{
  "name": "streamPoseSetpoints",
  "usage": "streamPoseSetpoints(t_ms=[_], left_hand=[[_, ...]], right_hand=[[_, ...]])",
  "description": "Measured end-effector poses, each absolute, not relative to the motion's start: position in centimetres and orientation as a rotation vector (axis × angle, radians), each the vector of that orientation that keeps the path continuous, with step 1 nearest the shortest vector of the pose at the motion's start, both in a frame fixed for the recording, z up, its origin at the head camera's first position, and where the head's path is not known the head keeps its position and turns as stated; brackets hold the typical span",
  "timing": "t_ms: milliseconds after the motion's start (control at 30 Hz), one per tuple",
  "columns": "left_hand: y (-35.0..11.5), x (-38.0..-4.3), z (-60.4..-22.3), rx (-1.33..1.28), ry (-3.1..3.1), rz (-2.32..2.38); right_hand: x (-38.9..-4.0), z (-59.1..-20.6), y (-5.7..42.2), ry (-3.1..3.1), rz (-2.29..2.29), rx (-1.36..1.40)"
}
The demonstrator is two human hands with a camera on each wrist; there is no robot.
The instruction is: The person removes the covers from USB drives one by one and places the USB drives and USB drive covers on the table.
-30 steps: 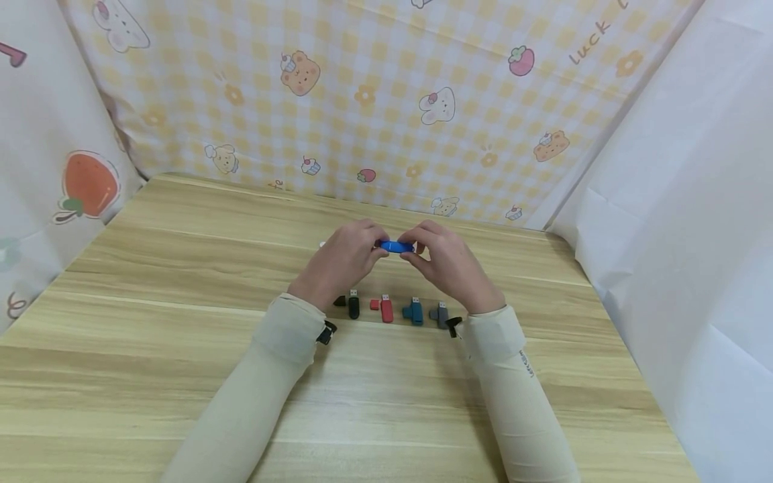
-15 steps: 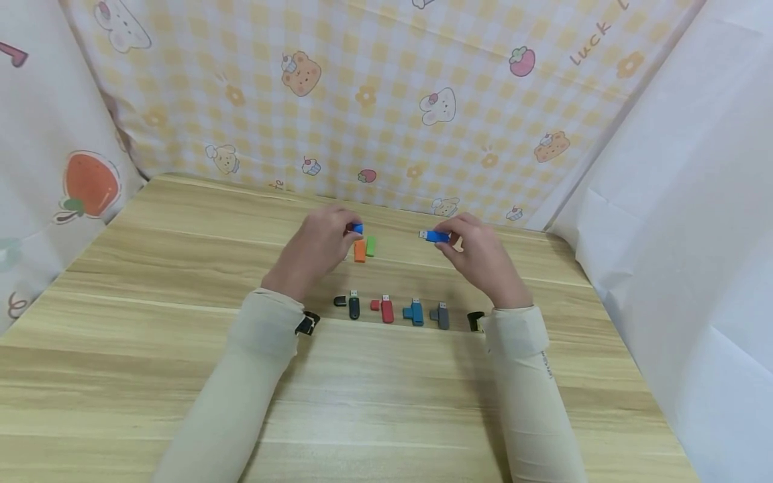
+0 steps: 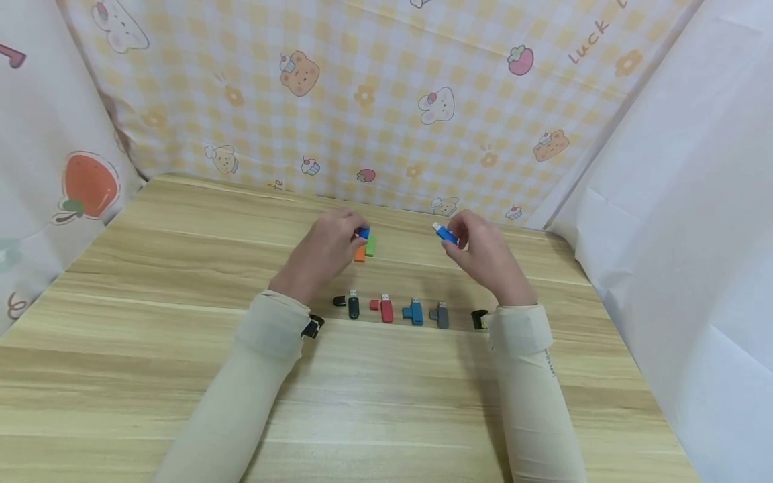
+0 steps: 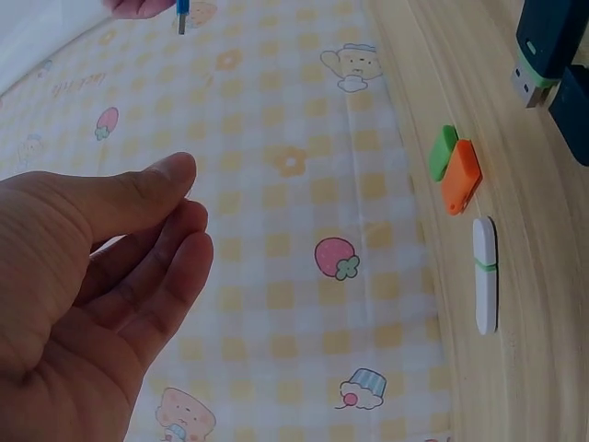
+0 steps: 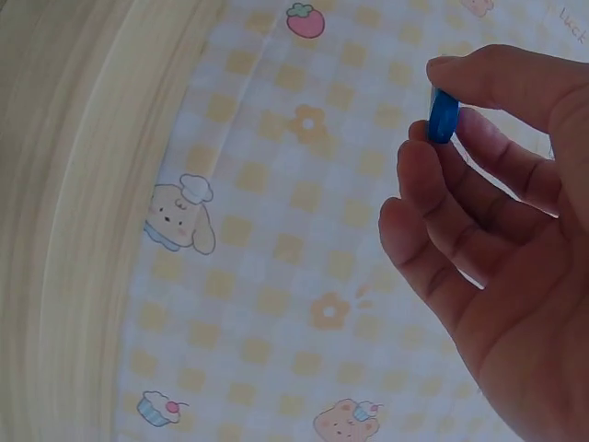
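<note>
On the table (image 3: 386,402) — USB sticks (image 3: 387,310) in a row, curtain (image 3: 374,121) behind (another stick (image 3: 447,235) in the right hand (image 3: 485,255)).

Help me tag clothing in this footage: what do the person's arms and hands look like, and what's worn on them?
The long, pale beige fabric left sleeve ends in a loose cuff; the right sleeve matches, with small dark lettering behind its cuff. A small black device shows inside the left wrist, another inside the right. The left hand and right hand wear no gloves.
</note>
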State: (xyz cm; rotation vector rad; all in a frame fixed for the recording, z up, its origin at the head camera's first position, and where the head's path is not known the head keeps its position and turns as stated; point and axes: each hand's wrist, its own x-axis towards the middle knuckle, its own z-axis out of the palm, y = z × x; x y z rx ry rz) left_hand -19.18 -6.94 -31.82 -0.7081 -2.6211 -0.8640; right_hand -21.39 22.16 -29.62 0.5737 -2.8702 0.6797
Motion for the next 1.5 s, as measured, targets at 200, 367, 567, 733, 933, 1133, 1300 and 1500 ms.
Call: streamPoseSetpoints(t_ms=[200,367,567,733,933,1133,1300,1500], left_hand=[[-6.5,-19.0,-32.0,-0.724,-2.635,-0.863],[-6.1,-18.9,-32.0,-0.751,-2.648,-0.829],[-5.7,-18.9,-32.1,-0.778,-2.643,-0.818],[-5.5,-18.9,-32.3,-0.782,-2.665,-0.848],[-5.3,-18.8,-32.3,-0.791,-2.674,-0.85],[-5.0,-18.7,-32.4,-0.792,-2.688,-0.861],[-4.6,-18.6,-32.5,-0.767,-2.721,-0.861],[-3.9,-18.5,-32.7,-0.769,-2.775,-0.851]], right_hand=[[-21.9,-30.2,22.9,-2.916,0.614,0.569],[-22.4,-31.2,23.4,-3.047,0.544,0.55],[-23.0,-32.6,23.5,-3.262,0.492,0.522],[-23.4,-33.8,23.3,-3.397,0.435,0.532],[-23.4,-34.8,22.9,-3.49,0.434,0.538],[-23.4,-35.3,22.5,-3.546,0.435,0.462],[-23.4,-35.4,22.4,-3.57,0.42,0.405],[-23.4,-35.3,22.4,-3.591,0.426,0.41]])
